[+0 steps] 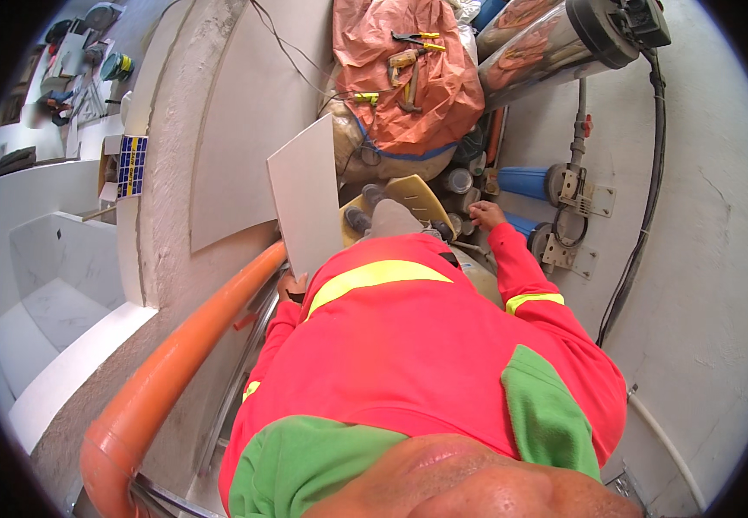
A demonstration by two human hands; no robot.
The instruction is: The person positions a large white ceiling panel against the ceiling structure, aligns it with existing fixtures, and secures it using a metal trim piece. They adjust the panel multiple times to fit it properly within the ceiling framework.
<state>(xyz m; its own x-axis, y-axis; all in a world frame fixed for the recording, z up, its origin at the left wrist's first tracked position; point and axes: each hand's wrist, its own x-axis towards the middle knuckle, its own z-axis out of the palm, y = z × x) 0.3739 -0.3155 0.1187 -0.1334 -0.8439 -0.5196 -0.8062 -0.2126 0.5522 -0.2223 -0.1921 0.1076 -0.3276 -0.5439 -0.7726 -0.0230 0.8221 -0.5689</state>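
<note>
A plain white board (305, 194) stands tilted in front of me on the left. My left hand (290, 284) is closed at its lower edge, the fingers partly hidden behind the board and my sleeve. On the other side, my right hand (484, 214) is held out in the air with loosely bent fingers and nothing visible in them. It is nearest to some grey cylindrical containers (458, 181) and a blue filter housing (525, 182) on the wall. Beneath me, my shoes (358, 218) rest on a yellow plastic surface (417, 197).
An orange sheet (365, 52) ahead carries a yellow power drill (404, 59), a hammer (410, 91) and yellow-handled pliers (417, 39). A thick orange pipe (175, 354) runs along my left. Large clear cylinders (547, 47) stand far right. A larger white sheet (253, 129) leans left.
</note>
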